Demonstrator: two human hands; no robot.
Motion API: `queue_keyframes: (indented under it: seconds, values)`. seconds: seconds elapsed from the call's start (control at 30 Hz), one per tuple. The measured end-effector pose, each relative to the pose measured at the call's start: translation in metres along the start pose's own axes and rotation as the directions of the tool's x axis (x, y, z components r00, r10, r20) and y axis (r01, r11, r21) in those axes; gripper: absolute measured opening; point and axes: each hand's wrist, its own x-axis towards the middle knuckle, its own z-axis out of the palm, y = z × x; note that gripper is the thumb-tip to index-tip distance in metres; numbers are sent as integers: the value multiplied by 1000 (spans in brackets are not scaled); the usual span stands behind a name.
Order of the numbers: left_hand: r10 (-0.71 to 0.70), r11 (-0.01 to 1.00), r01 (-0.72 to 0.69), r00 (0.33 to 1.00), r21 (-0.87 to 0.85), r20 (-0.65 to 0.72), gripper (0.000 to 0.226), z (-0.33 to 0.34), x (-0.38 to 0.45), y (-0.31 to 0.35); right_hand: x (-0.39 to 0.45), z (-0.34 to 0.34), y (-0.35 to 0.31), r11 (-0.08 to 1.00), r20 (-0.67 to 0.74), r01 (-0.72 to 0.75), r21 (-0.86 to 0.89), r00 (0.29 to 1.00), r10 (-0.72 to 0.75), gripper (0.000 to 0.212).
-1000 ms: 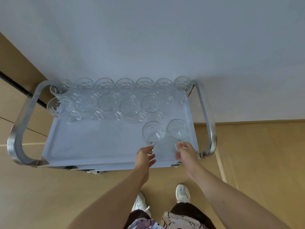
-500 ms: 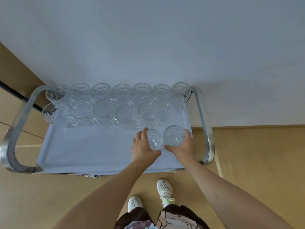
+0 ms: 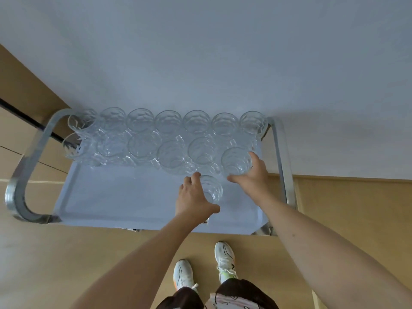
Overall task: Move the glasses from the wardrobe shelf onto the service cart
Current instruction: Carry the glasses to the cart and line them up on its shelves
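Note:
The service cart has a pale blue tray top and chrome handles at both ends. Several clear glass mugs stand in two rows along its far side. My right hand grips one glass at the right end of the nearer row. My left hand grips another glass standing on the tray just in front of that row. The wardrobe shelf is out of view.
A white wall rises directly behind the cart. The cart's left chrome handle and right chrome handle curve up at the ends. My feet in white trainers stand on the wooden floor close to the cart's front edge.
Both hands moved forward over the tray with their glasses. The right glass went further back into the second row; the left glass sits a little behind its earlier spot.

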Motion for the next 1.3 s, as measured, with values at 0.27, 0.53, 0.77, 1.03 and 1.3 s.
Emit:
queue_keyframes:
  seconds: [0.27,0.53,0.77,1.03,1.3]
  values:
    - [-1,999,-1,999,-33,-43,104,6,-5,-5,18,16,-4,998,-12,-19,-59,1000,18,108]
    - [-2,1000,2,999,-18,-33,108,6,-1,-5,23,16,-7,995,1,-29,-96,1000,29,113]
    - [-5,1000,4,1000,-24,-18,109,7,0,-7,9,6,-13,990,17,-21,-141,1000,23,125]
    - [25,998,-25,1000,-50,-1,116,6,-3,-6,-40,12,-5,995,-154,-10,-96,988,-5,48]
    - [92,996,-92,996,13,0,113,-11,-23,-37,-65,41,-4,988,89,31,-151,996,-18,62]
